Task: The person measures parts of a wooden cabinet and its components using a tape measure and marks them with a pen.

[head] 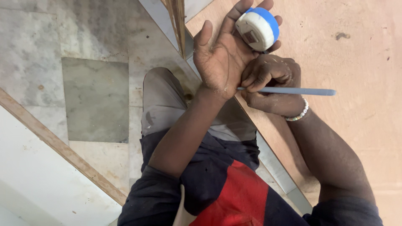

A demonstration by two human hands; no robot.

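Fingers (234,16) of your left hand (222,58) were curled loosely around a white and blue tape measure (257,27), cupping it against the palm with the thumb standing free at the side. Your right hand (272,83) was closed into a fist, its fingers pinching a grey pencil (293,91) whose tip met the heel of the left hand and whose long end lay out over the board. A beaded bracelet (301,113) circled your right wrist.

Both hands sat at the near edge of a large plywood sheet (356,62), pale brown, smooth, with a small dark stain (342,36) further up. You had the tape measure just above that edge, near the sheet's corner. Beside the corner, thin wooden strips (178,21) stood on edge.

Below lay a marble floor (37,50) of grey and whitish tiles, dusty, with one darker greenish tile (95,100) set among them. A wooden batten (58,146) ran diagonally across the lower left, bordering a white panel (42,184). Your knee (161,100) in grey trousers showed between the arms.
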